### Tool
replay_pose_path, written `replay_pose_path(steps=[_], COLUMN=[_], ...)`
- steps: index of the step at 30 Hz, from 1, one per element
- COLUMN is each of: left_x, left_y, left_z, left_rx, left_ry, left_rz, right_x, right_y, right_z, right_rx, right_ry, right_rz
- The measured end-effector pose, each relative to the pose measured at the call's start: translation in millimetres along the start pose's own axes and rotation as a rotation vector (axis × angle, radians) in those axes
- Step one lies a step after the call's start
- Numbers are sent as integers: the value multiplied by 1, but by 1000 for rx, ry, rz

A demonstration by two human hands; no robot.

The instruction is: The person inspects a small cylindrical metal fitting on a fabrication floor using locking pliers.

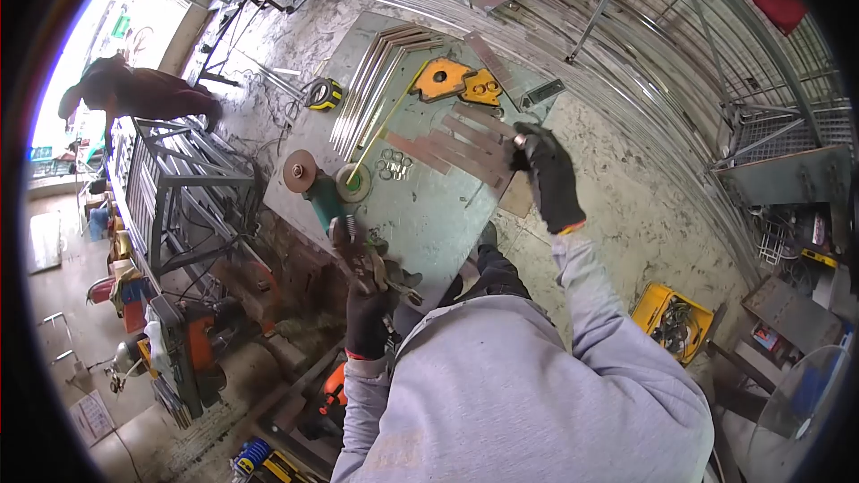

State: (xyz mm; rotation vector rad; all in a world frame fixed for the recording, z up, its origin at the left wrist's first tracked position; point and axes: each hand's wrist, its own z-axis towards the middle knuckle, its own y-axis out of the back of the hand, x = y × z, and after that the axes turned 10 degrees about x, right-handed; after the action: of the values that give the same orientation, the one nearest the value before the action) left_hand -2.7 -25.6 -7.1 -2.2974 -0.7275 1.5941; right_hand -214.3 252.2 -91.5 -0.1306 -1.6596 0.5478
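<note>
My right hand (548, 174), in a black glove, is over the right edge of the metal table (429, 250), its fingers closed at a small shiny piece I cannot make out. Flat steel strips (474, 148) lie beside those fingertips. Several metal rings (394, 164) sit left of the strips. My left hand (365, 322), also gloved, is at the table's near left edge by some metal pliers or clamps (394, 279); its fingers are blurred. Just beyond it lies an angle grinder (327, 201) with a brown disc (300, 171).
Yellow magnetic welding squares (443, 79), angled metal bars (376, 80) and a tape measure (323, 94) lie toward the far side. A yellow toolbox (673, 322) is on the floor at right. Another person (143, 94) bends at far left, near a metal rack (170, 188).
</note>
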Motion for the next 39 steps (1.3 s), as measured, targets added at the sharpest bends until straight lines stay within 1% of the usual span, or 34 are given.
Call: replay_pose_path(steps=[2,3,5,6,8,9,10,11,12,13,14,16,17,18,19,20,22,24,26,28,29,30,32,33,35,39], left_x=[-11,-16,-23,-23,-27,-28,-35,-45,-51,-50,-48,-44,-42,-41,-38,-35,-32,-41,-47,-51,-55,-54,-52,-53,-54,-65], left_y=[6,2,-9,-7,-2,-1,-6,-10,-11,-4,2,15,23,32,40,46,55,62,70,77,77,83,92,93,92,91], left_z=[1,1,-7,-9,-11,-15,-18,-20,-21,-21,-22,-26,-28,-29,-31,-30,-30,-34,-38,-38,-42,-41,-38,-36,-34,-30], left_rx=[172,180,309,309,462,424,427,438,450,523,527,563,571,532,493,505,561,550,533,514,498,497,519,520,588,660], left_ry=[160,158,125,127,199,254,248,327,407,364,356,299,298,335,372,372,322,347,375,404,361,360,370,361,279,303], left_rz=[291,292,368,363,439,397,395,464,531,522,514,446,435,467,499,490,344,361,375,246,268,273,234,244,211,219], right_x=[-14,-12,-3,1,8,11,13,17,22,26,29,31,29,26,22,19,15,6,0,7,-2,-4,-4,-3,0,-11], right_y=[-14,-26,-56,-74,-100,-110,-119,-128,-137,-147,-156,-173,-181,-187,-190,-195,-212,-223,-228,-250,-248,-252,-261,-264,-265,-265], right_z=[-14,-20,-36,-43,-51,-55,-59,-65,-70,-75,-80,-92,-97,-101,-105,-109,-116,-120,-119,-120,-120,-121,-121,-119,-117,-108], right_rx=[110,122,120,117,129,172,211,212,222,233,237,276,266,260,252,243,226,196,216,81,124,124,101,107,100,93], right_ry=[-39,-47,-62,-43,-18,25,66,68,78,89,90,32,30,28,24,21,0,56,65,-113,-48,-45,-22,-11,-70,7], right_rz=[181,204,224,181,137,123,107,101,26,-52,-63,-7,-42,-56,-149,-242,-210,-369,-382,273,146,150,57,61,101,140])
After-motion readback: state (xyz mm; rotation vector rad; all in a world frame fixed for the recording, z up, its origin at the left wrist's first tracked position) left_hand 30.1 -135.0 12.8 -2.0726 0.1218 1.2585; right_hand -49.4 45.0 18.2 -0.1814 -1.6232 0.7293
